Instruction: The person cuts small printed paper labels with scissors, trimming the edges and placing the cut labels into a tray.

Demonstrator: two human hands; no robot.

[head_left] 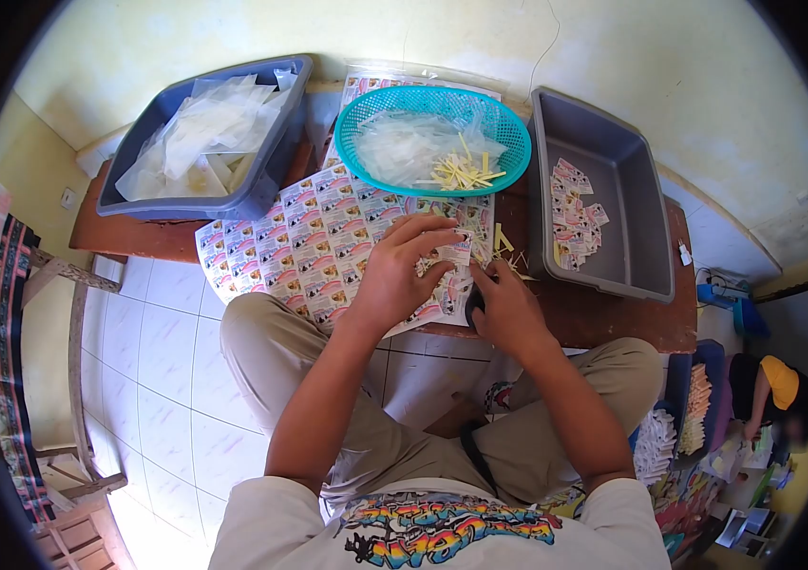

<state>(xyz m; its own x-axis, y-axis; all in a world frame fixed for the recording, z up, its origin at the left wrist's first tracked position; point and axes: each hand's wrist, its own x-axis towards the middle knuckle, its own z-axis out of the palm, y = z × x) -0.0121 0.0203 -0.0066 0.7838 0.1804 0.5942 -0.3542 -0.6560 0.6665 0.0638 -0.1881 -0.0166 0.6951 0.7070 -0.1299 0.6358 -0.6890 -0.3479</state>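
Note:
My left hand is curled with thumb and fingers around a small printed paper label. Close beside it, my right hand is closed on what look like scissors with a dark handle; the blades are mostly hidden. Under my left hand lies a large sheet of printed labels, covered with rows of the same picture. A few cut labels rest on the sheet below my fingers. Narrow yellowish paper strips lie just beyond my right hand.
A turquoise basket with clear plastic bags and yellowish offcuts stands at the back. On the left is a grey-blue tub of plastic bags. A grey tray on the right holds cut labels. Another person sits at far right.

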